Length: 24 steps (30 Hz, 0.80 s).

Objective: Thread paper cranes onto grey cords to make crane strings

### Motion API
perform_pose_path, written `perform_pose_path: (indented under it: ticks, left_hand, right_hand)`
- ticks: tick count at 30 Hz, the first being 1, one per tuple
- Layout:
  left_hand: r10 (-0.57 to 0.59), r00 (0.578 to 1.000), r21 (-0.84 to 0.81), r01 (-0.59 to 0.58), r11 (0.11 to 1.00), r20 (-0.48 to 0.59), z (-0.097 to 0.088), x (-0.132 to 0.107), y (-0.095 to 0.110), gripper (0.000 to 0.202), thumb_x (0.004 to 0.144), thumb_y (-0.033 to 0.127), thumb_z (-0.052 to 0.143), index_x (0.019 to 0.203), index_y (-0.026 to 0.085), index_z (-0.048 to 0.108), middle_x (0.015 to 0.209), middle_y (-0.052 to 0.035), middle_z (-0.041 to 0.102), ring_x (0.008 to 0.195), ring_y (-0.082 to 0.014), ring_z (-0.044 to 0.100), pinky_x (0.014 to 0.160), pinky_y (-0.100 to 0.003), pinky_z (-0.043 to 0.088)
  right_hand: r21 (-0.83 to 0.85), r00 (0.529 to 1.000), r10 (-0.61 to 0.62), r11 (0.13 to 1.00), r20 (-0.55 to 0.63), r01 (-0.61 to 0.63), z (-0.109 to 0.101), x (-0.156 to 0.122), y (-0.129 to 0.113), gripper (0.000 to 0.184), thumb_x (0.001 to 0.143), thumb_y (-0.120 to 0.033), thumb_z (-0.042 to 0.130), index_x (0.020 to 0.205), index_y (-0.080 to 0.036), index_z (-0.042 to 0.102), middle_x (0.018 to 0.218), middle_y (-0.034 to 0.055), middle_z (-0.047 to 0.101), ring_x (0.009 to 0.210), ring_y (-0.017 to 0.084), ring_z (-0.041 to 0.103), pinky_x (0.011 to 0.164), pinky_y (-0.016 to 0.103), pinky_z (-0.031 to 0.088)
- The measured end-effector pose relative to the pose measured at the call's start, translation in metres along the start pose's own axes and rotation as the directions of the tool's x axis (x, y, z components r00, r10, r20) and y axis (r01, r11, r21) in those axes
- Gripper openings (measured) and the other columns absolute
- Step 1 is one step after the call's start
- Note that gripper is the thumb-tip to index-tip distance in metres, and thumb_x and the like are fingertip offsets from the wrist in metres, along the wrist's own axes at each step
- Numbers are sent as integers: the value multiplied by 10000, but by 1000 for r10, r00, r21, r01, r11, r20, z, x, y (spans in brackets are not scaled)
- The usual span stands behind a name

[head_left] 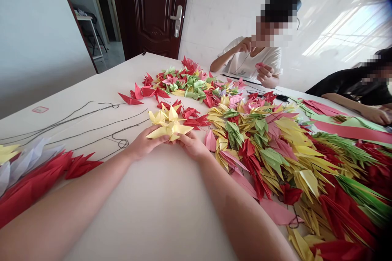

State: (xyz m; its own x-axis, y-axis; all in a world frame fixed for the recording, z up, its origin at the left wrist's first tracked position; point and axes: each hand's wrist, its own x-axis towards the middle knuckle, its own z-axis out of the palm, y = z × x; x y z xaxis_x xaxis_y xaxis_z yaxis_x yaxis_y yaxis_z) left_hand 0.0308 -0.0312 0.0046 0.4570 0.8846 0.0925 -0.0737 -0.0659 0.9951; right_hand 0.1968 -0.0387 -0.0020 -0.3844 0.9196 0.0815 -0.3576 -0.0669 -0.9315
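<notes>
My left hand (143, 143) and my right hand (192, 145) meet over the white table (153, 208), both pinched on a yellow folded paper crane (170, 129). Its wings spread out to either side above my fingers. More yellow cranes (162, 116) lie just behind it. A large heap of red, yellow, green and pink paper cranes (266, 147) starts right beside my right hand.
Dark threads (92, 128) run across the table at left, with a red and white crane string (33, 175) near my left arm. Another pile of cranes (186, 83) lies farther back. Two other people sit across the table at right. A dark door (156, 8) stands behind.
</notes>
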Motion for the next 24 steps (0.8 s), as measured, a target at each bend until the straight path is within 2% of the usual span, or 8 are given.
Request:
perform_pose_path:
  ticks: [2,5,10,13,16,20,22,24]
  left_hand:
    - [14,1000,1,-14,1000,-8,1,0,0,299,699,381,656,902,167,605,790,-23,630,754,-168,584,740,-306,461]
    - [110,984,-31,-115,993,-142,1,1,-2,244,747,411,589,796,171,588,722,-5,597,676,-143,564,671,-282,458]
    - [287,835,12,-319,948,-470,-8,7,-7,273,788,418,491,680,175,547,673,-4,554,609,-123,509,610,-259,422]
    - [347,771,143,-322,936,-533,-10,9,-9,255,814,380,459,673,180,529,672,-2,527,636,-123,489,619,-252,407]
    - [462,769,375,-310,874,-441,-8,6,-7,213,832,366,448,742,189,525,742,-10,531,729,-142,503,690,-271,415]
    - [578,806,730,-319,604,-126,1,0,-5,215,783,351,542,929,192,547,976,-65,547,973,-204,484,881,-354,379]
    - [591,807,803,-342,488,-15,4,-1,-6,316,749,375,588,1008,200,542,1091,-88,514,1077,-236,430,958,-399,323]
    - [621,783,801,-397,449,39,5,-2,-6,386,723,417,614,1044,219,528,1154,-92,483,1127,-249,395,993,-420,284]
  right_hand:
    - [27,999,-6,1000,-35,6,0,0,1,173,645,-332,672,713,-184,613,650,-12,577,579,98,502,648,266,435]
    - [86,989,-28,995,-148,41,-2,2,2,176,643,-317,663,743,-181,613,654,-11,599,563,101,521,622,263,442]
    - [206,932,-78,965,-355,160,-11,6,-1,112,684,-272,569,636,-171,580,529,-1,576,542,121,541,624,267,463]
    - [270,909,-76,942,-410,200,-15,7,-3,164,719,-238,488,583,-175,556,495,-3,545,520,115,519,613,263,464]
    - [300,902,-65,931,-428,209,-15,8,-4,170,724,-219,465,581,-179,550,501,-10,527,512,107,501,604,257,461]
    - [264,934,-71,949,-350,171,-11,6,-3,122,690,-257,527,629,-173,591,552,-9,556,531,101,499,587,240,444]
    - [218,963,-56,969,-265,117,-6,3,-3,100,658,-264,582,678,-173,619,613,-4,591,556,105,512,571,237,431]
    - [172,983,-14,984,-181,46,0,-1,-2,112,630,-254,624,713,-180,635,675,1,620,598,117,536,578,242,427]
